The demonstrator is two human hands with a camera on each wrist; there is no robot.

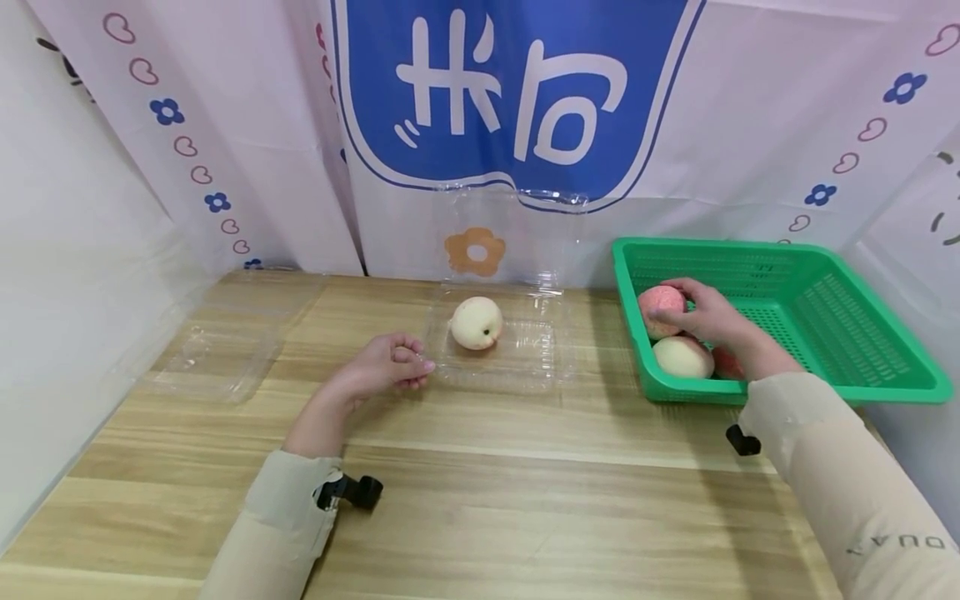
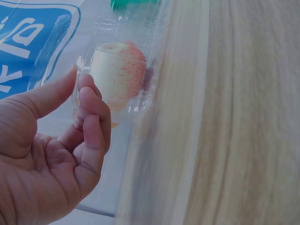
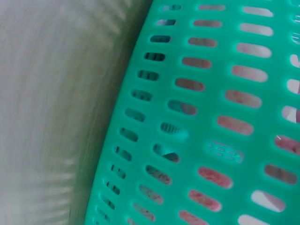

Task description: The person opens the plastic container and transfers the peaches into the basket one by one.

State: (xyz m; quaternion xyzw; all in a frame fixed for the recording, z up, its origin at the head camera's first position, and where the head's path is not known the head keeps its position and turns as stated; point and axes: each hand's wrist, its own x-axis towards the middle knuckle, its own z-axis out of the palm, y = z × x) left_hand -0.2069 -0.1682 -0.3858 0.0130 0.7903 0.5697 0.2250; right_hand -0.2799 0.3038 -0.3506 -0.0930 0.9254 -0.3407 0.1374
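Observation:
An open clear plastic clamshell box (image 1: 517, 367) stands on the table with its lid raised against the backdrop. In its left half lies a pale peach (image 1: 477, 323) with a red blush, also visible through the plastic as a peach (image 2: 119, 72) in the left wrist view. My left hand (image 1: 386, 365) pinches the box's left edge between thumb and index finger. Inside the green basket (image 1: 892, 392), my right hand (image 1: 708, 315) grips a pinkish-red peach (image 1: 662, 310). Below it sit a pale peach (image 1: 682, 357) and a red peach (image 1: 726, 364), partly covered by my wrist.
Another clear plastic box (image 1: 202, 362) lies on the left of the wooden table (image 1: 480, 500). A printed cloth (image 1: 750, 108) hangs behind the table. In the right wrist view, the slotted basket wall (image 3: 178, 136) blocks sight of my right hand.

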